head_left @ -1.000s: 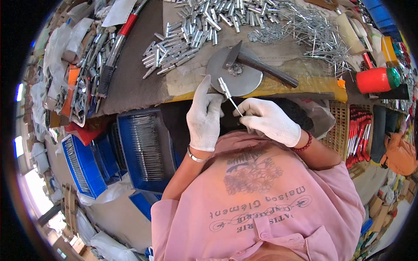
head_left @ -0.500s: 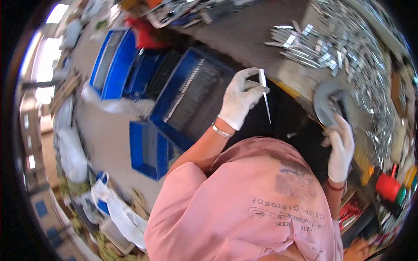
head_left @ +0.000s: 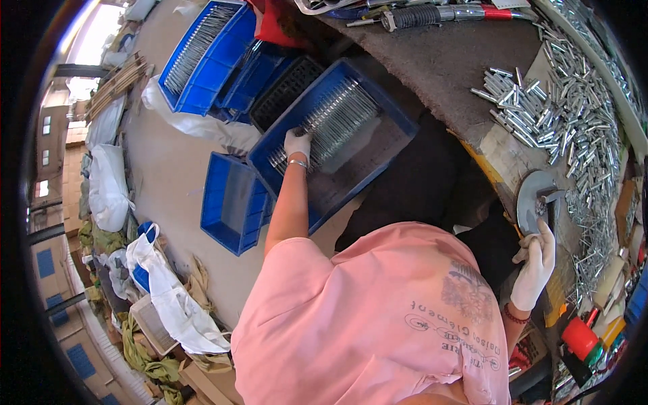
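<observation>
Many metal rods [head_left: 341,125] lie in the blue bin [head_left: 381,140], the left hand [head_left: 298,144] toward 1 end; its grip cannot be told. Gentle fingers should keep them parallel. The right hand [head_left: 534,263], seemingly empty, index extended, is near the grey disc [head_left: 527,199].

The gloved left hand [head_left: 298,144] and the gloved right hand [head_left: 533,270] are both plain white. The bangle [head_left: 298,163] on the left is silver, and the beaded bracelet [head_left: 516,316] on the right is dark red. The shirt [head_left: 358,310] is pink, with a dark grey printed pattern [head_left: 466,293]. The large bin [head_left: 388,102] is blue, and the rods [head_left: 341,121] in it are shiny silver. The round plate [head_left: 526,202] is grey, the table edge [head_left: 486,166] is yellow, and the container [head_left: 578,337] is red with a green lid [head_left: 595,354].
</observation>
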The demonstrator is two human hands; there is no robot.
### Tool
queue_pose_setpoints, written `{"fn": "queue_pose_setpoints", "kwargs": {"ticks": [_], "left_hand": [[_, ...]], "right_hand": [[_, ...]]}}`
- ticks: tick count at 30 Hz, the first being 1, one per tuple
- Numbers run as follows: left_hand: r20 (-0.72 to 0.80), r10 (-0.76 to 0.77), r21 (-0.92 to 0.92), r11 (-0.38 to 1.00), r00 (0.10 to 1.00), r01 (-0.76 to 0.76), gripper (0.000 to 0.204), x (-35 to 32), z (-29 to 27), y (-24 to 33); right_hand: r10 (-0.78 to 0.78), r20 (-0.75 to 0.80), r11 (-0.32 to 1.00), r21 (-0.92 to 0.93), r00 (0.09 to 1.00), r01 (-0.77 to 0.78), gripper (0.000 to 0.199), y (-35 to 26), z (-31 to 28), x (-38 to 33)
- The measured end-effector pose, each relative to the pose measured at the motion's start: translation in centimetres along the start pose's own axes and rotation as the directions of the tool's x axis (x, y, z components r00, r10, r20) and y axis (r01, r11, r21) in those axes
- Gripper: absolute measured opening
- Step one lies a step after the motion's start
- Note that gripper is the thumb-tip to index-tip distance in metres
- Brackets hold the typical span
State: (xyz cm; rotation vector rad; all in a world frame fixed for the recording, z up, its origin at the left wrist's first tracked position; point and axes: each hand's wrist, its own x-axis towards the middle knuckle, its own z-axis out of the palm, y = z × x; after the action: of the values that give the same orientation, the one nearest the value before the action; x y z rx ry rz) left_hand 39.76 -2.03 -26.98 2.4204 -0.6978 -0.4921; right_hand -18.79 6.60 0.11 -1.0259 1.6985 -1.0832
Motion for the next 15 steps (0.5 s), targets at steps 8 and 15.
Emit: {"fn": "queue_pose_setpoints", "kwargs": {"ticks": [8, 15], "left_hand": [[-0.094, 0.175, 0.177, 0.972, 0.980, -0.156, 0.047, 0.6, 1.0, 0.4], [-0.438, 0.470, -0.557, 0.527, 0.766, -0.642, 0.021, -9.9, -7.9, 19.6]], "right_hand": [[0.024, -0.046, 0.999, 0.022, 0.999, -0.023, 0.039, 0.0, 0.1, -0.4], [0.013, 0.024, 0.999, 0.049, 1.000, -0.014, 0.034, -0.3, -0.8, -0.3]]}}
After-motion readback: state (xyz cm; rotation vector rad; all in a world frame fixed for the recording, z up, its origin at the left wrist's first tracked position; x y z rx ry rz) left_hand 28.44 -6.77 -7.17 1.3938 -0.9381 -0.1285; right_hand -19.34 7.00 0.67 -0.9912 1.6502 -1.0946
